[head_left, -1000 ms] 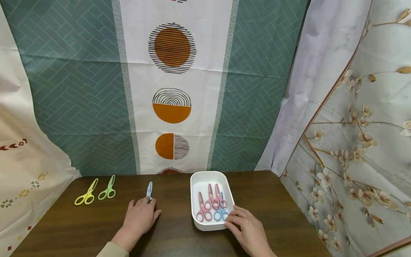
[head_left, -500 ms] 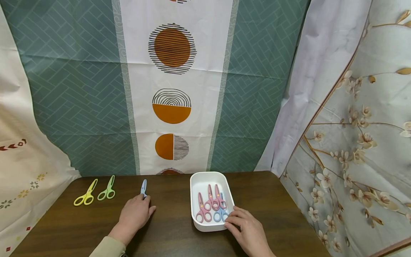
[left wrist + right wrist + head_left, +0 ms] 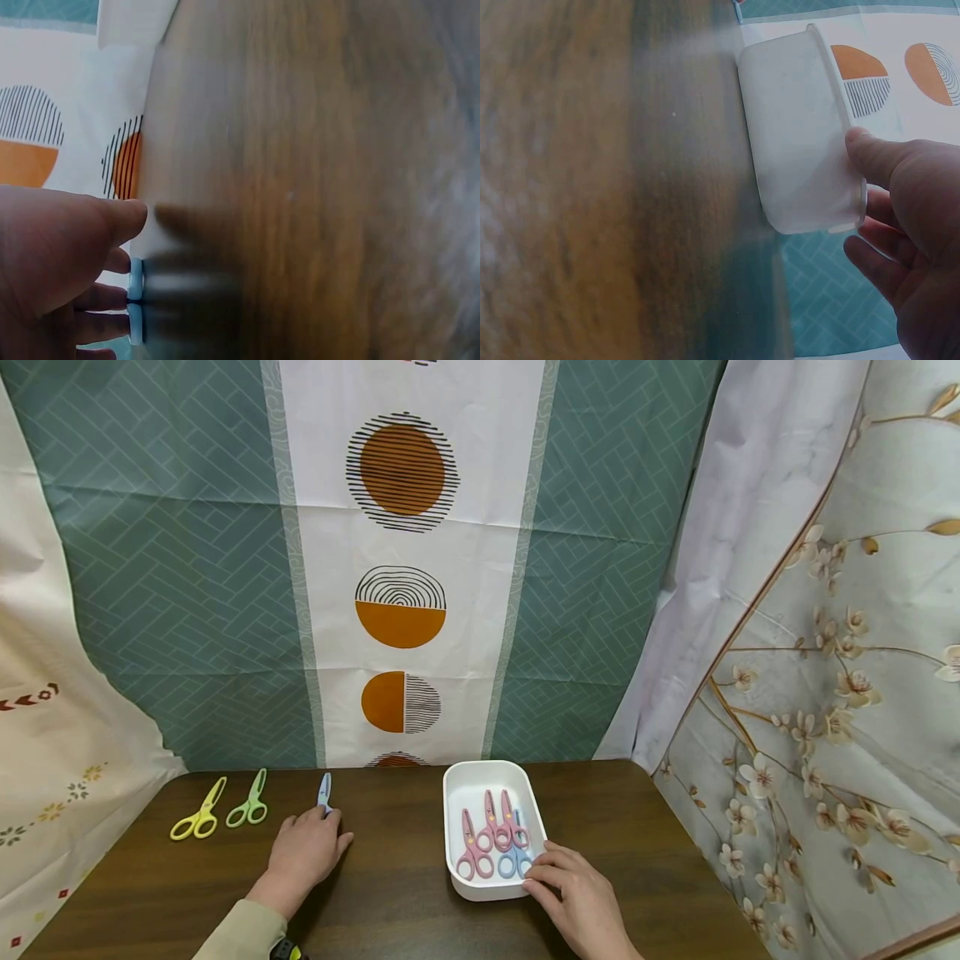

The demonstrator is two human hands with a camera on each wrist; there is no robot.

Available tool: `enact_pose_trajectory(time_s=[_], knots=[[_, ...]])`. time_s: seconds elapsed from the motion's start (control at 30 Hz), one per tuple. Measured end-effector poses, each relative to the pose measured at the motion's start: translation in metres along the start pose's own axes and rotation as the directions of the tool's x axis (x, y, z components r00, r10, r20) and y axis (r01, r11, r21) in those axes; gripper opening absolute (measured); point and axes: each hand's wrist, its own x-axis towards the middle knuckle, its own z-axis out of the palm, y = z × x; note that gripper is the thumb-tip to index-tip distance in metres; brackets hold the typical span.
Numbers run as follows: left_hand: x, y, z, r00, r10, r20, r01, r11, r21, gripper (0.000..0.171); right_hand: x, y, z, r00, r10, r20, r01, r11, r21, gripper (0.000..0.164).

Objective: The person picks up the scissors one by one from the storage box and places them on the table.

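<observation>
Small blue scissors [image 3: 324, 788] lie on the table with blades pointing away. My left hand [image 3: 303, 850] rests over their handles, which it hides in the head view. In the left wrist view, the extended fingertips press on the blue handle loops [image 3: 136, 289], and the thumb is apart from them. My right hand [image 3: 581, 897] pinches the near right corner of a white box [image 3: 491, 891], thumb on the outer wall and fingers at the rim in the right wrist view. Inside the box lie three pink scissors [image 3: 468, 825] and blue scissors [image 3: 516, 852] partly under them.
Yellow scissors [image 3: 206, 812] and green scissors [image 3: 252, 798] lie side by side at the table's far left. A patterned cloth [image 3: 416, 627] hangs right behind the table [image 3: 397, 877]. Floral cloth [image 3: 810, 760] hangs on the right.
My left hand has slid the blue scissors left and slightly away across the table, toward the green scissors. The right hand and the box have stayed put.
</observation>
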Motion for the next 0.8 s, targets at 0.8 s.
enact_pose_trajectory(time_s=[0.8], knots=[[0.006,-0.027,0.003,1.000,-0.023,-0.001,0.023,1.000,-0.015,0.032,-0.001,0.002,0.002,0.999,-0.035,-0.036,0.035,0.999,-0.005,0.008]])
